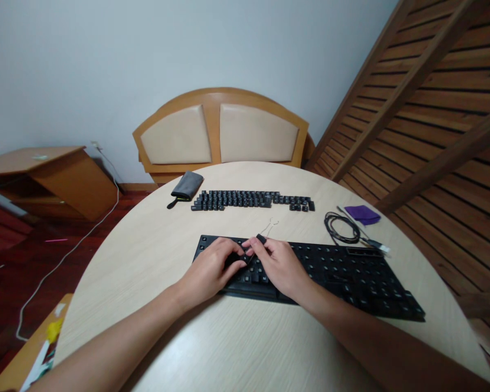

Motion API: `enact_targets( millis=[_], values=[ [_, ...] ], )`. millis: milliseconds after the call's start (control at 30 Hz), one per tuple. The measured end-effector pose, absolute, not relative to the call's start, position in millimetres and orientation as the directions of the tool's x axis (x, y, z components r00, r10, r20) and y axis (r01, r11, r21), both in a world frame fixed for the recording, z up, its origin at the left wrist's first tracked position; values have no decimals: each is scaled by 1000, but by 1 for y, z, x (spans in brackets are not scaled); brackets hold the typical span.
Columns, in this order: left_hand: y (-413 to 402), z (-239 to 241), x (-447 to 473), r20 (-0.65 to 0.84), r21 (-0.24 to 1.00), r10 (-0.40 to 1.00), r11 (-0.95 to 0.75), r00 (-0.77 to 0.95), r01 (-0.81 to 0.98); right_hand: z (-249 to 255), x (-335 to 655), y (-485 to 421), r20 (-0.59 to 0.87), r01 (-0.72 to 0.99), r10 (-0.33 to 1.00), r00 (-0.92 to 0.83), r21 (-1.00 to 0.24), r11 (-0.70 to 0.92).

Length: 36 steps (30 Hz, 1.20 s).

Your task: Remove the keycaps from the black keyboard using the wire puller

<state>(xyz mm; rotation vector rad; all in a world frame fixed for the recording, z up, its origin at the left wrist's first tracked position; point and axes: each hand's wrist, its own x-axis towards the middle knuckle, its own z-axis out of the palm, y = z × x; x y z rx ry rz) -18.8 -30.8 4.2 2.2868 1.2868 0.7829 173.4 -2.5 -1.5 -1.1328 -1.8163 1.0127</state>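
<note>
Head: keyboard within table edge

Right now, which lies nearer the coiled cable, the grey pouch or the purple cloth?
The purple cloth, close to the coiled cable; the grey pouch lies by the loose keycaps.

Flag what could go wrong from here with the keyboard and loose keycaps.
A forward reach might scatter the loose keycaps lined up beyond the keyboard. The wire-ended tool in the right hand could poke the left hand close beside it. The coiled cable near the keyboard might snag if the keyboard shifts.
</note>
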Motion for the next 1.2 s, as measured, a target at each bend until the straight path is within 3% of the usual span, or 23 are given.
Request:
enact_targets(
  millis=[367,1200],
  values=[
    [-27,3,-21,260,705,903,-419,341,572,-2,174,0,162,358,934,-319,-892,277],
    [-29,2,-23,329,621,864,-502,381,602,-3,175,5,138,258,937,-322,-939,227]
  ],
)
